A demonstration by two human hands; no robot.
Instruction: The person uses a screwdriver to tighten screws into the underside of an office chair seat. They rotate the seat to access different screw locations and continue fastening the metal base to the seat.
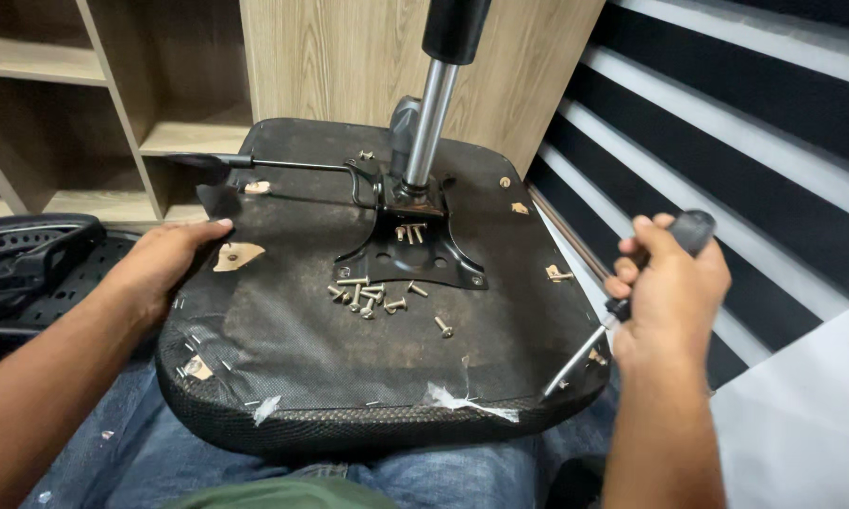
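While I watched through the head camera, the biggest thing I saw was the chair seat (283,339), lying upside down across the person's lap, with its black cloth bottom facing up. Behind it stood a wooden shelf (161,137), and a striped wall (726,123) ran along the right side.

A black metal plate (415,259) sat in the middle of the seat, and a shiny metal post (431,113) rose from it, up and away from me. A thin lever (274,164) stuck out from the plate to the left.

My left hand (165,259) lay on the left edge of the seat. Its fingers were bent over the edge and pressed down on it, so it held the seat steady.

My right hand (669,292) was shut tight around the black handle of a screwdriver (622,302). The tool's long line ran from the handle, up and to the right, down and to the left. Its tip touched the seat at the near right corner, beside a torn patch. So the right hand was much nearer that corner than the left hand was.

A little heap of loose screws (373,297) lay just in front of the plate, between my two hands. Small staples (203,349) dotted the left edge.

I saw no packages, labels or signs.
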